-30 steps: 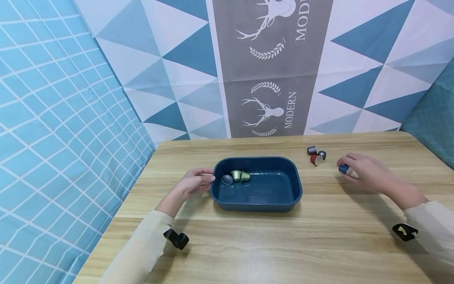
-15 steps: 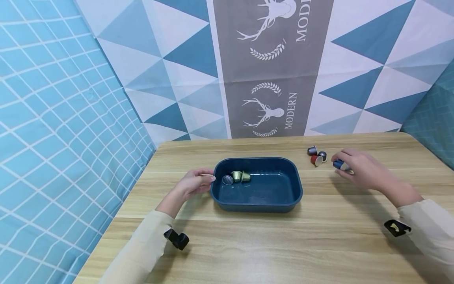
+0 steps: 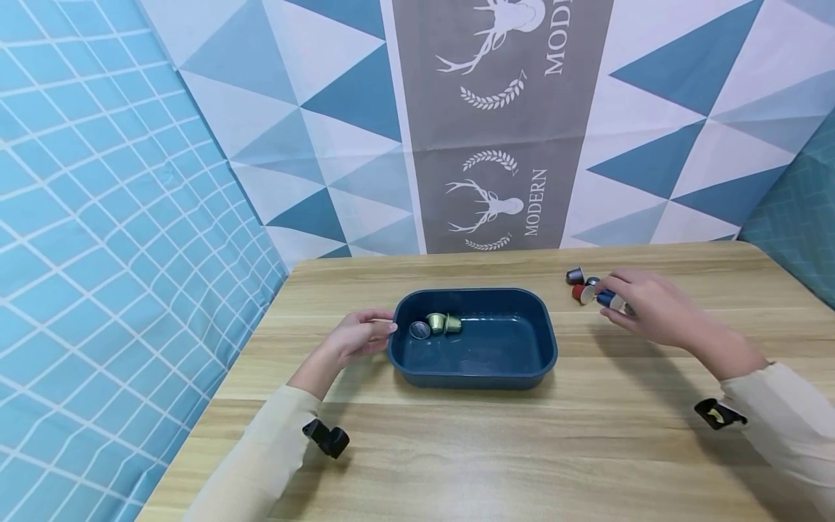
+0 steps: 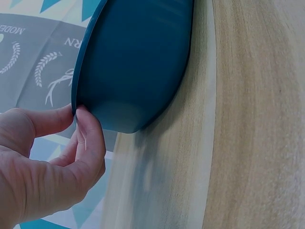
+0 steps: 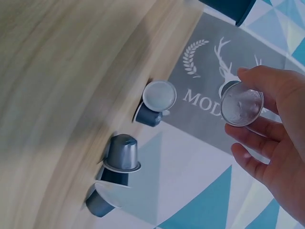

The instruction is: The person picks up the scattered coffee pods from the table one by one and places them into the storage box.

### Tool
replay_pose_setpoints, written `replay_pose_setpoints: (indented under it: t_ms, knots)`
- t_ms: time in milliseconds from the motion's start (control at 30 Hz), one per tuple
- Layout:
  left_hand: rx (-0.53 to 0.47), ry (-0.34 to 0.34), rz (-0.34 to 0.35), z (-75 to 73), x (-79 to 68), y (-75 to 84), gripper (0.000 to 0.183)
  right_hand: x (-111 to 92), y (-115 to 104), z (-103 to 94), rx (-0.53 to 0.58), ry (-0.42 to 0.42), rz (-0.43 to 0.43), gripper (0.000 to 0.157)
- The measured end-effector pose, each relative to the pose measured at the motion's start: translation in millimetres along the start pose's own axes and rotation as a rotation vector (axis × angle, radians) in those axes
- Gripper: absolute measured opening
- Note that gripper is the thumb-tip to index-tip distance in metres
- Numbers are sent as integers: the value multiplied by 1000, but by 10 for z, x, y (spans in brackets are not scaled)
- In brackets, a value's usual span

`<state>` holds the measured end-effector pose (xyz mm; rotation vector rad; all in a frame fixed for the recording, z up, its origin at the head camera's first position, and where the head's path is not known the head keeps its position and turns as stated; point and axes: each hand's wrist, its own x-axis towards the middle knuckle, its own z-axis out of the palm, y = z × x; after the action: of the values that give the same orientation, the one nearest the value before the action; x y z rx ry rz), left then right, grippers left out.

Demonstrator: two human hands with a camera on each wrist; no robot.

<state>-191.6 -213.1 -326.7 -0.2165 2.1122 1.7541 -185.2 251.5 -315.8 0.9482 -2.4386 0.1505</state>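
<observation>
My left hand [image 3: 357, 336] pinches the left rim of a dark blue bin [image 3: 472, 381]. In the left wrist view, the thumb and curled fingers of the left hand [image 4: 57, 162] meet over the bin's edge [image 4: 128, 62]. Inside lie two pale green coffee capsules [image 3: 453, 325] and one lying lid up [image 3: 420, 330]. Over at the right, my right hand [image 3: 659, 310] holds a blue coffee capsule [image 3: 605, 299] between thumb and fingers. Its silver lid [image 5: 242, 105] faces the right wrist camera. Close by the fingertips lie a red capsule [image 3: 579, 293], a grey capsule [image 3: 575, 275] and a dark capsule [image 3: 592, 280].
The wooden table [image 3: 457, 457] carries everything, with its back edge against a patterned cloth [image 3: 496, 145]. A blue checked cloth [image 3: 117, 254] hangs along the left side. In the right wrist view several capsules [image 5: 122, 153] lie along the table.
My right hand has moved left with the blue capsule, up to the red and dark capsules, and now partly covers the dark one. The left hand and the bin have stayed put.
</observation>
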Motion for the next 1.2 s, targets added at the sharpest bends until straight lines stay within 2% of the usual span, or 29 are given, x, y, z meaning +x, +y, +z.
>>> replay_pose_setpoints:
  t_ms: [67, 133, 300, 367, 467, 567, 867, 1200]
  knots:
    - [-2, -2, 2, -2, 1, -6, 42, 20, -16, -4, 0, 1, -7, 37]
    - [-6, -4, 4, -3, 3, -12, 41, 37, -24, -3, 9, 10, -25, 30]
    - [0, -3, 7, -5, 1, -14, 42, 81, -45, -2, 30, 25, -54, 36]
    - [3, 0, 7, -4, -3, -10, 42, 105, -60, -5, 35, 22, -50, 28]
    - [5, 1, 7, -3, -6, -4, 42, 143, -95, -20, 42, 13, -38, 34]
    - [1, -2, 10, -4, -7, -2, 42, 178, -131, -39, 50, 4, -34, 32]
    - [-9, -3, 9, -2, -6, 1, 40, 268, -203, -74, 47, 13, -77, 35]
    - [12, 6, 6, -9, 1, -13, 41, 379, -288, -116, 44, 3, -101, 30]
